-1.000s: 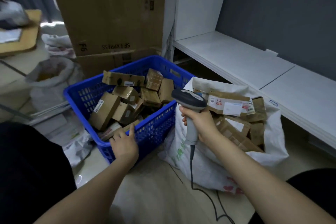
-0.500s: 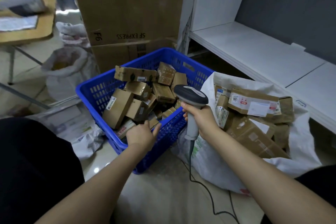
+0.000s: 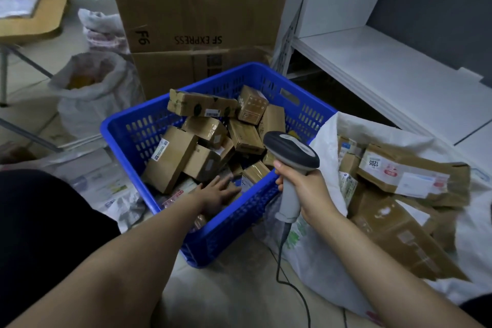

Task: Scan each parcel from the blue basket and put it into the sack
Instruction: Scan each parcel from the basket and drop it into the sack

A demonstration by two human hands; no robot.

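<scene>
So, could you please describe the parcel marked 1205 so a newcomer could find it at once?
Look at the white sack to the right of the blue basket. On top of its pile, toward the far side, lies a long brown parcel. Unlike its neighbours, it carries a white tag reading 1205 next to a large white label.
</scene>
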